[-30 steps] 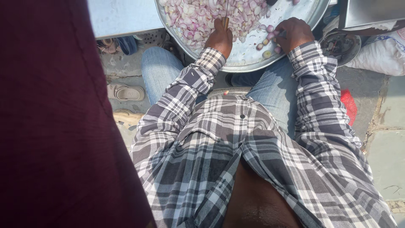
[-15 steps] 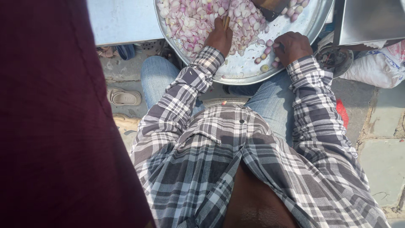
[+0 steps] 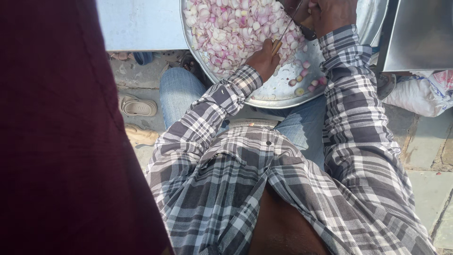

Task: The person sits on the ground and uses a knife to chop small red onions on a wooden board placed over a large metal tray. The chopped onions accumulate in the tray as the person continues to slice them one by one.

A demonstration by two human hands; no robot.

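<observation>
Grey paving slabs (image 3: 427, 151) lie under the seated person. Left hand (image 3: 262, 60) is closed on a wooden-handled knife (image 3: 282, 38) at the heap of pale pink onion pieces (image 3: 231, 30) filling a round steel tray (image 3: 278, 97). Right hand (image 3: 332, 13) grips something dark, unclear. White sack (image 3: 415, 97) lies right.

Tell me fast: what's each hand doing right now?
Left hand: closed on a knife by its wooden handle, over the onion pieces in the metal tray.
Right hand: curled at the frame's top edge; whatever it may hold cannot be told.
</observation>
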